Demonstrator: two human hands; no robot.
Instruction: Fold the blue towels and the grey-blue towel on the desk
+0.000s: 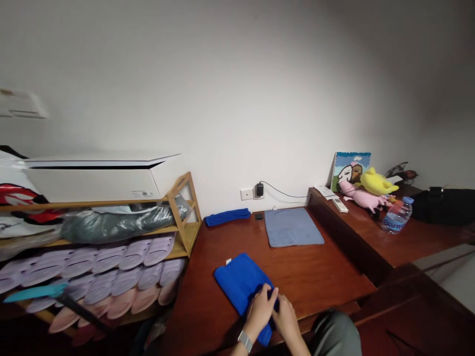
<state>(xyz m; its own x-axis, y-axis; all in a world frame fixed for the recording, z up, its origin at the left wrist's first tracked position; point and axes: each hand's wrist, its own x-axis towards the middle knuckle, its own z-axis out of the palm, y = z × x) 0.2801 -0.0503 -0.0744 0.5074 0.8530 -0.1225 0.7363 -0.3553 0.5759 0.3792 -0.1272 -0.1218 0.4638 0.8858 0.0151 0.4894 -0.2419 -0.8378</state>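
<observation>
A bright blue cloth (239, 277) lies folded on the brown wooden table, with a small white tag at its far left edge. My left hand (261, 309), with a grey band on its wrist, is over the cloth's near right part, fingers bent and closed on the fabric. Close beside it, my right hand (285, 319) has its fingers curled at the cloth's right edge, its fingertips partly hidden. Further back are a folded grey-blue cloth (293, 226), lying flat, and a narrow rolled or folded blue cloth (227, 217) against the wall.
On the left, a wooden rack (181, 217) holds a long white box (92, 183) and rows of slippers (126, 254). A raised surface on the right bears plush toys (376, 182), a water bottle (398, 216) and a remote (340, 205). A charger (260, 189) is plugged into the wall.
</observation>
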